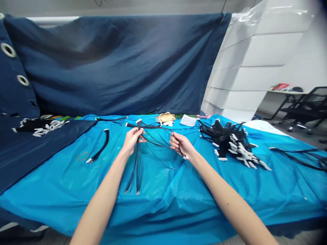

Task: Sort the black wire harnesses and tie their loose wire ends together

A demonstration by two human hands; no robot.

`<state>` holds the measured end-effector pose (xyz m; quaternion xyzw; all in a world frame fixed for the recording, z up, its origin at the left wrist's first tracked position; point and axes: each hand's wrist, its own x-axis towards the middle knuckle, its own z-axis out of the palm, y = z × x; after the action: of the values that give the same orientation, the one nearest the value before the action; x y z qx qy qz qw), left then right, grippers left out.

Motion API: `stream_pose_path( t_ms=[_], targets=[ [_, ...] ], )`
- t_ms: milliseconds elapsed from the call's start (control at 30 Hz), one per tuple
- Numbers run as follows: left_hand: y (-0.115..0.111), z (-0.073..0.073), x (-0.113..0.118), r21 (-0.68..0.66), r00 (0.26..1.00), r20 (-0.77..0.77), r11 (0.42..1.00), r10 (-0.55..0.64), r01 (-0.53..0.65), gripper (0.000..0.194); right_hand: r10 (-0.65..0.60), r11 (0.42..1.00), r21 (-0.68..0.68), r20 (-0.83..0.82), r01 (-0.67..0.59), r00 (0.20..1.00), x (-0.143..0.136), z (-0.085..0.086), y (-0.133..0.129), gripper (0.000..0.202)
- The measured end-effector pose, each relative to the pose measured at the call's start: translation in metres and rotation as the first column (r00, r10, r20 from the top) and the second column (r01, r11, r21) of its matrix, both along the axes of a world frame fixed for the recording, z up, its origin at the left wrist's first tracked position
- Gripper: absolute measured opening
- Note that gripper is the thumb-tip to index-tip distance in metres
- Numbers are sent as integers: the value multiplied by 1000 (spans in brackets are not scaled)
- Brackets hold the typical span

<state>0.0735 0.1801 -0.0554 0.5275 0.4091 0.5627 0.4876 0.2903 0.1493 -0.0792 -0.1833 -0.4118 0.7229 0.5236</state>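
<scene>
My left hand (134, 139) pinches a black wire harness (138, 160) just below its white connector (138, 121). Loose wires hang from that grip toward me, their tips bare or metal-ended. More black wires (157, 141) stretch across to my right hand (180, 143), whose fingers are closed around their ends. Small white plugs (184, 157) stick out below the right palm. One thin wire trails between the hands down to the blue cloth. Behind the hands lies another black cable with a white end (127, 125); how far it joins the held wires I cannot tell.
A big pile of black cables with white connectors (230, 143) lies to the right, and a smaller pile (42, 126) at far left. A single short harness (102, 148) and a rubber band (83, 156) rest on the left. White paper (188, 120) and stacked white boxes (245, 68) stand behind.
</scene>
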Motion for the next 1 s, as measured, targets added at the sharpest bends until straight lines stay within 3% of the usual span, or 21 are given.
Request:
stream_pose_path(
  t_ms=[500, 1000],
  targets=[
    [-4, 4, 1, 21, 999, -31, 1000, 16, -16, 27, -56, 998, 36, 77, 53, 995, 0, 5, -3, 22],
    [-8, 9, 3, 74, 1000, -24, 997, 16, -14, 26, 21, 994, 105, 119, -34, 993, 2, 4, -7, 14]
  ],
)
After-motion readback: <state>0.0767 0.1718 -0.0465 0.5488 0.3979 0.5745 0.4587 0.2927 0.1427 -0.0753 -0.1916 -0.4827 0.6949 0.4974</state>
